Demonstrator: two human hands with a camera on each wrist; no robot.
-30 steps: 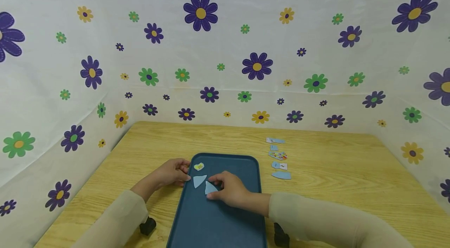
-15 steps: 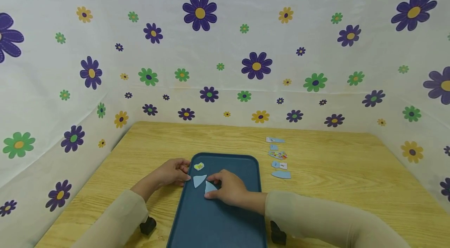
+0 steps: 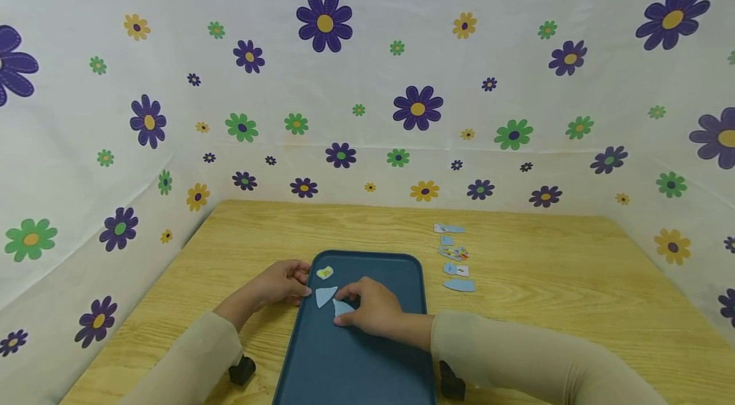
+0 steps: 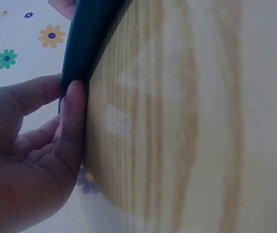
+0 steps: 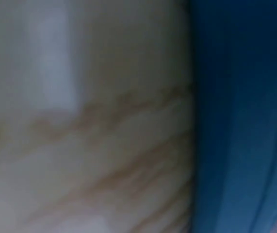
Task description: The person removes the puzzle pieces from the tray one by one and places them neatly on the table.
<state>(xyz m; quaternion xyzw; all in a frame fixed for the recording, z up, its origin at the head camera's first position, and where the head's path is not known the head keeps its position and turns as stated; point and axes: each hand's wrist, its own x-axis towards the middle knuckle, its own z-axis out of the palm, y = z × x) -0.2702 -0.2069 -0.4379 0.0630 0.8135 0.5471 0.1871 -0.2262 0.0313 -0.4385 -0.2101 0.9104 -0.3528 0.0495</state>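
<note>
A dark blue tray (image 3: 362,370) lies on the wooden table. At its left rim, my left hand (image 3: 281,282) grips the edge; the left wrist view shows the thumb (image 4: 74,104) against the rim and the other fingers curled close by. Over the tray, my right hand (image 3: 376,308) pinches a flat light-blue piece (image 3: 342,309) between thumb and index finger, its right part hidden by the hand. Just left of it lies a light-blue triangular piece (image 3: 325,296). Above that sits a small yellow-and-white piece (image 3: 325,273). The right wrist view shows mostly blurred table and tray side (image 5: 240,116).
Right of the tray, several flat pieces lie in a column on the table (image 3: 545,265): a multicoloured piece (image 3: 455,254) near the middle, a plain blue piece (image 3: 459,286) nearest me. A white flowered cloth (image 3: 367,73) encloses the table's back and sides.
My right hand has shifted slightly left with the light-blue piece, bringing it closer to the triangular piece. The left hand keeps its grip on the tray rim.
</note>
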